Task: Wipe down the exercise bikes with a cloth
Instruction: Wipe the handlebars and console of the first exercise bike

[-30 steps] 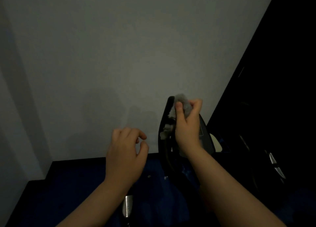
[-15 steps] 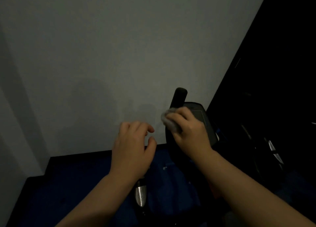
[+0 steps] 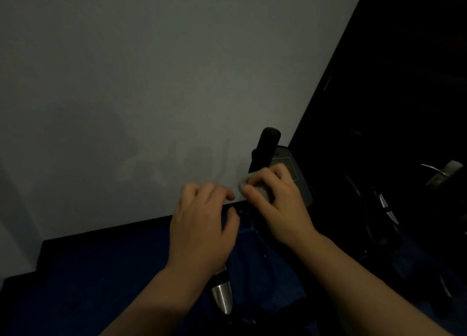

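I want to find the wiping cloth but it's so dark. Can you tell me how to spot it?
Start at the big pale wall and follow it down to the black bike handle sticking up near its right edge. Just below it, the right hand grips the cloth: a small, crumpled, light grey wad peeking between the fingers, the only pale soft thing among dark parts.

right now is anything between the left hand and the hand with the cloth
No object. In the head view, the left hand hovers apart from the right hand gripping the cloth; only dark skirting and blue floor show through the gap.
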Demonstrator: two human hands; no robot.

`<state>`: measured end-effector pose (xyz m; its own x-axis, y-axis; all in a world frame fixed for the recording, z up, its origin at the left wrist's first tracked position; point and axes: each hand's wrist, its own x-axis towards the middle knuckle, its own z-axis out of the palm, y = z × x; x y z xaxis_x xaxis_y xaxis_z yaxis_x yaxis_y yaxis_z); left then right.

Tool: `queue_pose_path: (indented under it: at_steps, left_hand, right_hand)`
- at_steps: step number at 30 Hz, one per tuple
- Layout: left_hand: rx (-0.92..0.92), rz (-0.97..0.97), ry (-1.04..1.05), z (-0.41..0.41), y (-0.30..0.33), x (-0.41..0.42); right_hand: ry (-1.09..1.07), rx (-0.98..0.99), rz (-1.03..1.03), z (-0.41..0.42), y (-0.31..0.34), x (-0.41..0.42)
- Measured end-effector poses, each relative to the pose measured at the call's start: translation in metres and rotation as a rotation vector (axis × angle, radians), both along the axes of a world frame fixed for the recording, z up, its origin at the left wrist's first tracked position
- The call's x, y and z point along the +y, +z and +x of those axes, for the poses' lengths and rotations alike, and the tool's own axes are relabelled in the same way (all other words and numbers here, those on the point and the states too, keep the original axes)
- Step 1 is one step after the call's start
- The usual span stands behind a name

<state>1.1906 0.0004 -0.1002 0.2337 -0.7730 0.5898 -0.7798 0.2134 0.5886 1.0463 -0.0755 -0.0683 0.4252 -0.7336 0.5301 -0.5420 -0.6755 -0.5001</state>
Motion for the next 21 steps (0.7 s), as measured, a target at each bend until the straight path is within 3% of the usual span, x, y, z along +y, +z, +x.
queue_pose_path:
  at_steps: [4, 8, 11, 13, 15, 18, 21]
  left_hand:
    - [-0.014, 0.007, -0.033, 0.004, -0.003, -0.001]
    - [-0.027, 0.003, -0.043, 0.005, -0.004, -0.003]
    - [-0.011, 0.002, -0.049, 0.005, -0.004, -0.001]
    - [0.002, 0.001, -0.058, 0.004, -0.003, 0.0]
    - [0.029, 0.001, -0.071, 0.005, -0.002, 0.002]
    - [0.1, -0.019, -0.088, 0.008, 0.0, 0.004]
    - [0.166, -0.023, -0.067, 0.004, 0.0, 0.008]
  right_hand:
    - [-0.141, -0.011, -0.155, 0.017, -0.005, 0.002]
    - [-0.085, 0.077, -0.068, -0.002, -0.009, 0.014]
    - [-0.043, -0.085, 0.098, -0.008, 0.005, 0.013]
    - [-0.103, -0.151, 0.076, 0.002, 0.009, 0.009]
    - [-0.129, -0.023, -0.02, 0.012, 0.004, 0.014]
    - [0.021, 0.147, -0.035, -0.014, -0.009, 0.028]
    - [0.141, 0.093, 0.133, -0.046, -0.002, 0.031]
